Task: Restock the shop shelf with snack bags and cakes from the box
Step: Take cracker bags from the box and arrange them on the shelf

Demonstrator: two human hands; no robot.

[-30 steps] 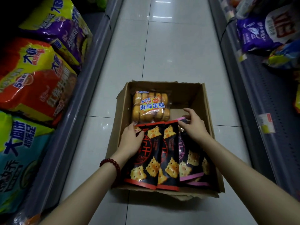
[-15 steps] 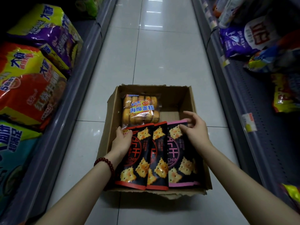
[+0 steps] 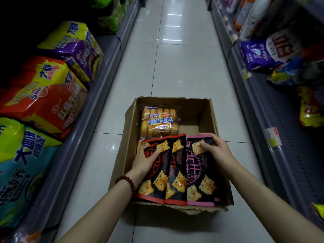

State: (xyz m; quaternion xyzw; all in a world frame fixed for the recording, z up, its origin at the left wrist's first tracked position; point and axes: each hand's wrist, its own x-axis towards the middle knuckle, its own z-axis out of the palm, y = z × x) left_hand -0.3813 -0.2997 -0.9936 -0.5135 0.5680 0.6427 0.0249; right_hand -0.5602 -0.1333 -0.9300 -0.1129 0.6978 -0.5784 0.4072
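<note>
Snack bags (image 3: 177,169) upright at near end of box (image 3: 213,120), sponge cake pack (image 3: 160,121) behind them; left hand (image 3: 146,159) and right hand (image 3: 216,149) each grasp bag tops, pickup step, next lift clear toward shelf (image 3: 280,109).
</note>
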